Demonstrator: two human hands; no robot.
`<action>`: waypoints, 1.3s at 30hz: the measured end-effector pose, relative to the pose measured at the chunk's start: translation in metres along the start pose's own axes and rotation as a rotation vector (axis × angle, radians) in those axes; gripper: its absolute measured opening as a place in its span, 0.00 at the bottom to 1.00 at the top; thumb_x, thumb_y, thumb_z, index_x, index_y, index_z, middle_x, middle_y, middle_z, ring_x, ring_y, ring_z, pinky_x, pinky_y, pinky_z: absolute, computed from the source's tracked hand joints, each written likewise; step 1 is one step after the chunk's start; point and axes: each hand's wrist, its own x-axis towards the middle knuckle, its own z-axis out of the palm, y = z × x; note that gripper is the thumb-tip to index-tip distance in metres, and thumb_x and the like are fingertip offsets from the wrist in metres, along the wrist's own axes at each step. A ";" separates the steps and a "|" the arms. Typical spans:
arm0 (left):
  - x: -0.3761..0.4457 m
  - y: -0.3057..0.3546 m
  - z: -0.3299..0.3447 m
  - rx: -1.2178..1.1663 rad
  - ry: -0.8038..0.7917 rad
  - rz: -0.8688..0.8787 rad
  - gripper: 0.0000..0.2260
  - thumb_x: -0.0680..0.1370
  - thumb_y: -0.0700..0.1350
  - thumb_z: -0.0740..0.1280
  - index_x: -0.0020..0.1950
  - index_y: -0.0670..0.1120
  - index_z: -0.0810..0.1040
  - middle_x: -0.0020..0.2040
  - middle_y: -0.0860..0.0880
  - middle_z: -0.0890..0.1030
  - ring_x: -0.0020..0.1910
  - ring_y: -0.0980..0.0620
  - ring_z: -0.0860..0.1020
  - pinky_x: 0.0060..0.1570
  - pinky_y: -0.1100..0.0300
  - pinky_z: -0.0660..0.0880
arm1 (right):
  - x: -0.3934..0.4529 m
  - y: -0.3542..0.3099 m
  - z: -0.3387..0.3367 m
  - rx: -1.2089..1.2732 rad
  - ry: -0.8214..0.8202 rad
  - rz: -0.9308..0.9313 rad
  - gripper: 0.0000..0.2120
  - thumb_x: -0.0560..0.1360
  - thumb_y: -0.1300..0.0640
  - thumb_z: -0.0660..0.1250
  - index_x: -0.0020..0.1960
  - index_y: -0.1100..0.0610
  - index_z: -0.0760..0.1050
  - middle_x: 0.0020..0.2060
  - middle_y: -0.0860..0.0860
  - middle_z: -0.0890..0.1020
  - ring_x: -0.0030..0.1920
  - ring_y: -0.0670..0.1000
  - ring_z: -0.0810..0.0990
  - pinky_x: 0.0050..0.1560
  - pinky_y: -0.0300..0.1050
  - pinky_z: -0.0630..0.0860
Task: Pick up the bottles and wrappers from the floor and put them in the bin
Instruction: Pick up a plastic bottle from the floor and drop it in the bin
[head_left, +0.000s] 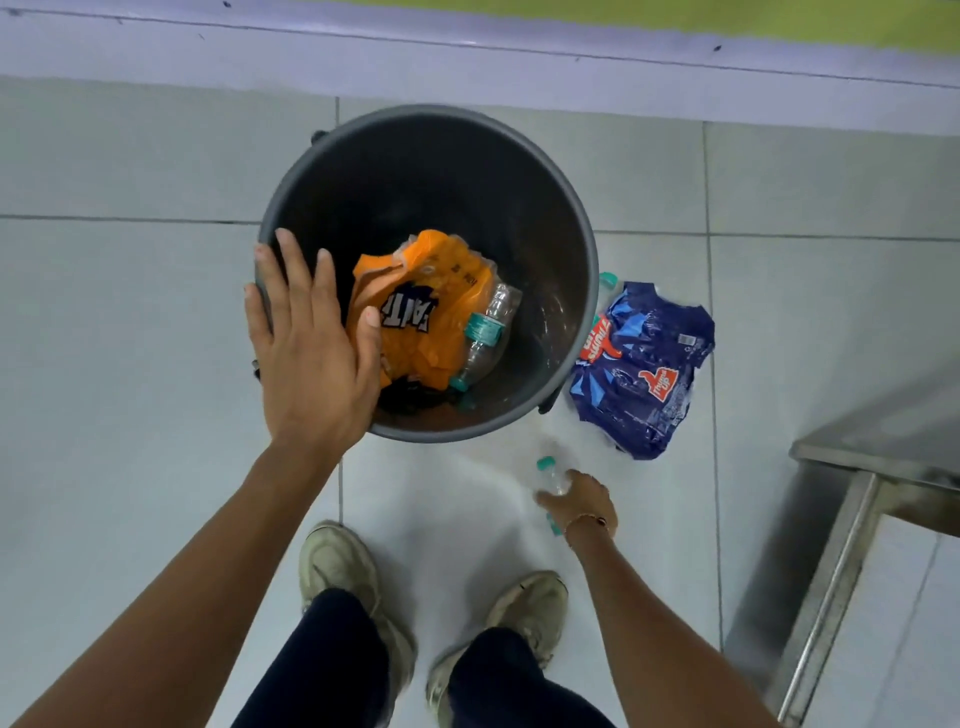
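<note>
A pale tiled floor is seen from above, bounded at the top by a lilac skirting band. A grey round bin is stood on the tiles near that band. Inside it an orange wrapper is crumpled against the left wall, and a clear bottle with a teal label is laid beside and partly on the wrapper, its teal cap pointed toward the near rim.

The left hand is spread wide, fingers splayed, and is held over the bin's left rim; the fingertips are seen at the rim edge and the thumb over the orange wrapper. Nothing is gripped by it. Whether the rim is actually touched cannot be told.

A blue wrapper is lain flat on the floor just beside the bin's right side, and a teal cap is seen at its upper edge against the bin.

At the right edge a steel table leg and frame are stood on the tiles, apart from the wrapper.

The right hand, with a thin bracelet worn at the wrist, is closed around a small clear bottle, blurred, whose teal cap is pointed toward the bin. It is held low over the floor in front of the bin, above two worn pale shoes.
</note>
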 end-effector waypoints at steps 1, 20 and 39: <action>0.001 0.001 -0.004 0.000 -0.018 -0.005 0.27 0.82 0.54 0.49 0.78 0.42 0.55 0.80 0.41 0.50 0.79 0.41 0.46 0.76 0.48 0.42 | -0.014 -0.009 -0.009 0.167 0.038 0.044 0.28 0.70 0.42 0.67 0.66 0.54 0.71 0.61 0.54 0.78 0.60 0.55 0.77 0.58 0.50 0.74; 0.003 -0.015 -0.038 -0.168 -0.294 -0.057 0.26 0.84 0.50 0.47 0.79 0.42 0.42 0.80 0.45 0.42 0.79 0.46 0.39 0.78 0.49 0.47 | -0.155 -0.198 -0.146 0.912 0.273 -0.307 0.26 0.75 0.44 0.65 0.66 0.59 0.70 0.56 0.58 0.80 0.55 0.55 0.80 0.53 0.48 0.78; 0.006 0.023 -0.006 0.105 -0.120 -0.191 0.29 0.83 0.54 0.46 0.78 0.39 0.47 0.80 0.39 0.49 0.79 0.41 0.47 0.77 0.47 0.45 | -0.021 -0.046 -0.159 0.452 0.443 0.031 0.14 0.78 0.57 0.62 0.53 0.67 0.79 0.50 0.65 0.82 0.52 0.65 0.80 0.55 0.54 0.76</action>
